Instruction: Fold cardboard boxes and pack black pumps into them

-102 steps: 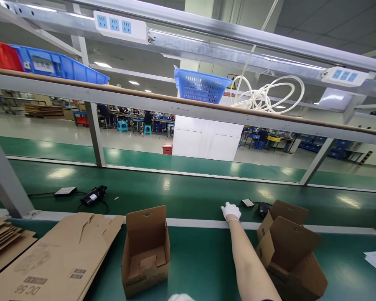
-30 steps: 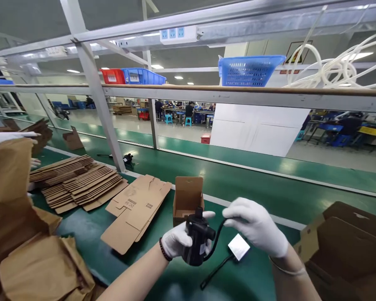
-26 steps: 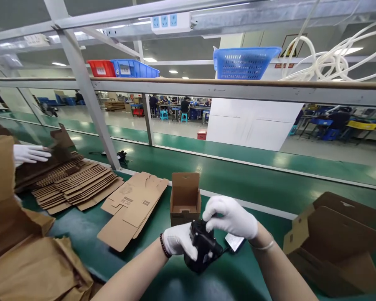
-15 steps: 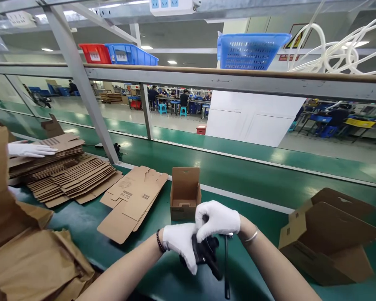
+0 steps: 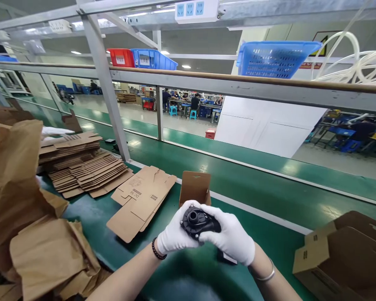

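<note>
Both my hands wear white gloves and grip a small black pump (image 5: 198, 220) over the green bench. My left hand (image 5: 174, 232) cups its left side; my right hand (image 5: 231, 238) wraps its right side and underside. The pump's round port faces me. Its cable is hidden under my right hand. Just behind stands a small open cardboard box (image 5: 194, 188) with its flap upright, partly covered by the pump and my hands.
Flat carton blanks (image 5: 141, 200) lie left of the small box, with a bigger stack (image 5: 84, 167) farther left where another person's gloved hand (image 5: 54, 131) rests. Brown paper (image 5: 25, 234) is piled at near left. Larger open cartons (image 5: 347, 255) sit at right. A metal rail (image 5: 238, 85) crosses ahead.
I reached to the belt, brought the pump in, and gathered its cable. It now sits higher with its round port toward me, both hands wrapped round it.
</note>
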`<state>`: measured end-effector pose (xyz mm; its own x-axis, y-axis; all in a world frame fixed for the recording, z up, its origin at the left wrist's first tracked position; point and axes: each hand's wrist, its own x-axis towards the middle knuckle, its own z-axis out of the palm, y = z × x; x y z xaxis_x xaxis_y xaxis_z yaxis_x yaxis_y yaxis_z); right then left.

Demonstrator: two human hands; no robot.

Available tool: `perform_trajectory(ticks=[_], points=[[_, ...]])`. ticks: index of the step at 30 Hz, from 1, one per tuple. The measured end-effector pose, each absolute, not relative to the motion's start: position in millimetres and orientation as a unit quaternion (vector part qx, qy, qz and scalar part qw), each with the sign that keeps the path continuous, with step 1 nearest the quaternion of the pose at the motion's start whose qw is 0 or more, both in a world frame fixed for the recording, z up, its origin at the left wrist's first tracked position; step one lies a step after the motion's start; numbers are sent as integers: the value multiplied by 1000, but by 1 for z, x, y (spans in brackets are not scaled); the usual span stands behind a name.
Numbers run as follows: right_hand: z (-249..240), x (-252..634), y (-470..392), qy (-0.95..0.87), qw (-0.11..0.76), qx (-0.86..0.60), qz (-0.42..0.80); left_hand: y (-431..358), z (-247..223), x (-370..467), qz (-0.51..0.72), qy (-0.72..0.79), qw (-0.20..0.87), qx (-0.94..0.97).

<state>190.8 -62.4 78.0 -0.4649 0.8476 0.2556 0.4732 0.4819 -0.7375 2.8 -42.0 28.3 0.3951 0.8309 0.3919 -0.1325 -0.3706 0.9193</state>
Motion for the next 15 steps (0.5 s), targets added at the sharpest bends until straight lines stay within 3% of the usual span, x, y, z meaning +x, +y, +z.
perform_trajectory(ticks=[4, 6, 10, 15], points=[[102, 189, -49, -847, 304, -399, 175, -15, 17, -25, 489, 336, 306, 744], [113, 192, -34, -850, 291, -417, 136, 6, 2, -43, 465, 379, 260, 757], [122, 189, 4, -861, 186, -454, 136, 41, -28, -57, 374, 425, 343, 749], [120, 171, 35, -875, 18, -471, 111, 49, -31, -34, 404, 308, 411, 757]])
